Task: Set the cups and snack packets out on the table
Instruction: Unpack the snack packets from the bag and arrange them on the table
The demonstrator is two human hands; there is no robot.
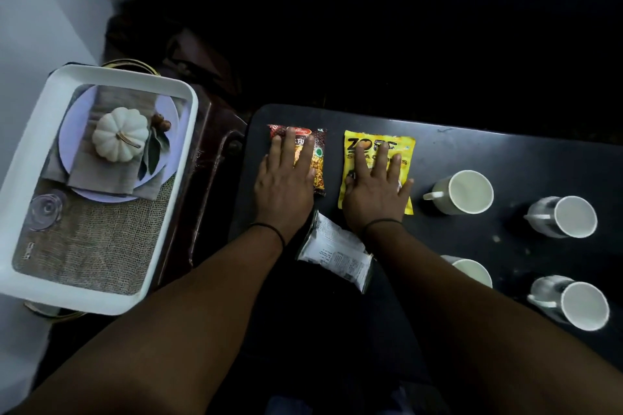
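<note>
On the black table (472, 152) lie a red-brown snack packet (318, 148) and a yellow snack packet (403, 148), side by side. My left hand (286, 185) lies flat on the red-brown packet with straight fingers. My right hand (374, 192) lies flat on the yellow one the same way. A white packet (337, 253) lies tilted between my wrists, near the table's front. Several white cups stand to the right: one (462, 192) beside the yellow packet, one (566, 217) further right, one (472, 271) partly behind my right forearm, one (576, 303) at the front right.
A white tray (30, 175) with a printed pumpkin-and-plate picture inside sits to the left on a dark wooden stand, off the table. The far side of the table fades into darkness. Bare table surface shows behind the packets and between the cups.
</note>
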